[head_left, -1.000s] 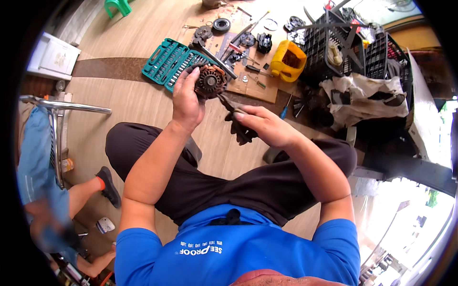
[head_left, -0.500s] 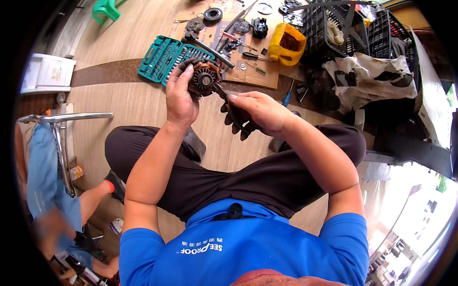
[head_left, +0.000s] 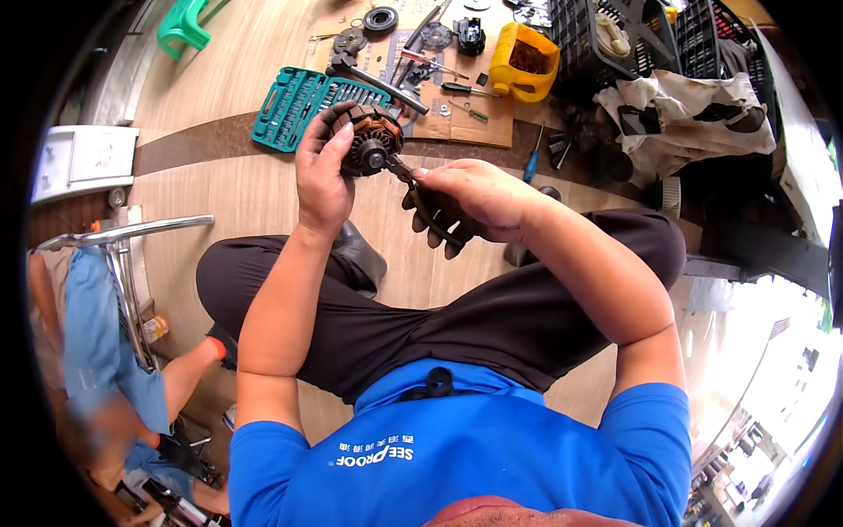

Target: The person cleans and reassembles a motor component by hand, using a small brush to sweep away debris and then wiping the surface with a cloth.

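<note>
Round which my left hand [head_left: 323,184] is closed is a motor stator [head_left: 376,140] with copper windings and a dark toothed hub at its centre, held up over the floor in front of my knees. My right hand [head_left: 481,200] grips a pair of pliers [head_left: 424,204], with blackened fingers wrapped about the handles. The jaws reach the stator's lower right edge; whether they pinch a wire there is too small to make out. Beyond the stator lies an open teal socket set [head_left: 285,110], with a hammer [head_left: 382,88] beside it.
Cardboard [head_left: 483,127] on the floor bears screwdrivers [head_left: 470,89], a black ring [head_left: 380,20] and loose metal parts. A cut yellow jug [head_left: 525,61] stands near black crates [head_left: 597,39] and a stained cloth [head_left: 694,105]. Another person [head_left: 97,334] sits at the left, by a chrome rail [head_left: 167,223].
The stator has tilted a little in my left hand, so its hub points more toward me. My view has shifted slightly; both hands keep their hold.
</note>
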Demonstrator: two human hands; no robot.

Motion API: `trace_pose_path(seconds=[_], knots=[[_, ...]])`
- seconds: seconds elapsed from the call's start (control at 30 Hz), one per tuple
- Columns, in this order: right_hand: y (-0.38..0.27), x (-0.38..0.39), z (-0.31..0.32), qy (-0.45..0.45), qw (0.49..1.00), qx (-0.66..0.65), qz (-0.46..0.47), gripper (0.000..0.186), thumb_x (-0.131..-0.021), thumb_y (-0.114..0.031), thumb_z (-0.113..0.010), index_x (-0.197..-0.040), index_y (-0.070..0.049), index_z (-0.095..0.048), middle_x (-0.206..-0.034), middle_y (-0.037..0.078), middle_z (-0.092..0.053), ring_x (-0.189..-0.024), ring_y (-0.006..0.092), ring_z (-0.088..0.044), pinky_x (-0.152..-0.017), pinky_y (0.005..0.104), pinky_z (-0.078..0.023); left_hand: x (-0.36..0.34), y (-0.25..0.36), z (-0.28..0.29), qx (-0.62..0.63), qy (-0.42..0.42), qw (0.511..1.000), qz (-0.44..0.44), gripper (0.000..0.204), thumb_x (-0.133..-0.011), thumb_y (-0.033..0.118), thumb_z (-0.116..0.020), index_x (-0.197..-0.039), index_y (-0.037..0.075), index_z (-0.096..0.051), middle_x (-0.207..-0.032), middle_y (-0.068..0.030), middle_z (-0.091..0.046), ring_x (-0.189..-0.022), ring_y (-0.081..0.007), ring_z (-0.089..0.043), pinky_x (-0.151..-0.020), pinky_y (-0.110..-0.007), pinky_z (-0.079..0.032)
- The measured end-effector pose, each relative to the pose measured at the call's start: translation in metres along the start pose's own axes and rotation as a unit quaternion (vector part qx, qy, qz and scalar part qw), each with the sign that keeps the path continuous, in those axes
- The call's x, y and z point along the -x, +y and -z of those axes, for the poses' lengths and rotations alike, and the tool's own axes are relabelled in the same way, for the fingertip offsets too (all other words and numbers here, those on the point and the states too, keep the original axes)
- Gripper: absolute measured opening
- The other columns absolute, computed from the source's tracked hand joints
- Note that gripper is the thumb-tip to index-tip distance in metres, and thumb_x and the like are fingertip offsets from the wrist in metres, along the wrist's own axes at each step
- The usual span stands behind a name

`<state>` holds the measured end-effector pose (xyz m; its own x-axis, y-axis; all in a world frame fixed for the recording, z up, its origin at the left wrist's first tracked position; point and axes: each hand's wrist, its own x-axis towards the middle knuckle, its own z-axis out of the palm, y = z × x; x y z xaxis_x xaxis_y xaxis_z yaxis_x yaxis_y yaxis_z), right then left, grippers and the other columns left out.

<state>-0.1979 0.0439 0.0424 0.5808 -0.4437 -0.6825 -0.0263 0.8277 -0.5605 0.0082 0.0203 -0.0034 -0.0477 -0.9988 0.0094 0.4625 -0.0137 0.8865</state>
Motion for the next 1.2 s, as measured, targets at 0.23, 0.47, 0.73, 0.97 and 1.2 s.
trace_pose_path(seconds=[0.23,0.47,0.73,0.97,1.2], knots=[[0.01,-0.006,0.001,0.017,0.999,0.028,0.02,0.039,-0.101,-0.037,-0.047,-0.096,-0.001,-0.062,-0.074,0.009,-0.063,-0.056,0.0171,-0.06,-0.045,0.0309,-0.049,0.004,0.001,-0.005,-0.072,-0.025,0.997,-0.019,0.029,-0.096,0.006,-0.048,-0.122,-0.005,-0.052,-0.11,-0.0105,-0.062,-0.1,-0.0164,-0.063,-0.087,-0.028,-0.052],[0.019,-0.012,-0.001,0.045,0.995,0.063,0.056,0.039,-0.101,-0.035,-0.045,-0.089,-0.001,-0.059,-0.067,0.006,-0.058,-0.047,0.0142,-0.053,-0.039,0.0283,-0.041,0.003,-0.009,0.004,-0.085,-0.032,0.996,-0.027,0.032,-0.097,0.006,-0.046,-0.126,-0.006,-0.05,-0.116,-0.0137,-0.061,-0.104,-0.0196,-0.062,-0.09,-0.031,-0.051],[0.021,-0.015,-0.007,0.097,0.98,0.137,0.104,0.039,-0.099,-0.031,-0.046,-0.089,0.004,-0.059,-0.067,0.009,-0.059,-0.046,0.0151,-0.054,-0.039,0.031,-0.042,-0.002,-0.013,0.001,0.02,0.034,0.999,0.012,0.03,-0.099,0.012,-0.042,-0.121,-0.004,-0.052,-0.112,-0.0157,-0.063,-0.1,-0.0245,-0.064,-0.088,-0.036,-0.054],[0.017,-0.016,-0.002,0.168,0.964,0.005,0.205,0.035,-0.103,-0.032,-0.043,-0.093,-0.002,-0.057,-0.073,0.004,-0.057,-0.053,0.0114,-0.053,-0.042,0.0265,-0.043,-0.01,-0.021,0.015,0.111,0.068,0.988,0.086,0.03,-0.099,0.017,-0.039,-0.118,-0.001,-0.055,-0.111,-0.0168,-0.064,-0.101,-0.0291,-0.065,-0.088,-0.042,-0.055],[0.072,-0.127,0.092,0.263,0.835,0.442,0.195,0.044,-0.093,-0.034,-0.047,-0.1,0.007,-0.062,-0.097,0.031,-0.064,-0.094,0.0438,-0.063,-0.083,0.0478,-0.048,-0.013,-0.009,0.023,0.178,0.117,0.965,0.151,0.035,-0.099,0.029,-0.042,-0.116,0.003,-0.058,-0.111,-0.0148,-0.065,-0.098,-0.0301,-0.066,-0.083,-0.048,-0.055]])
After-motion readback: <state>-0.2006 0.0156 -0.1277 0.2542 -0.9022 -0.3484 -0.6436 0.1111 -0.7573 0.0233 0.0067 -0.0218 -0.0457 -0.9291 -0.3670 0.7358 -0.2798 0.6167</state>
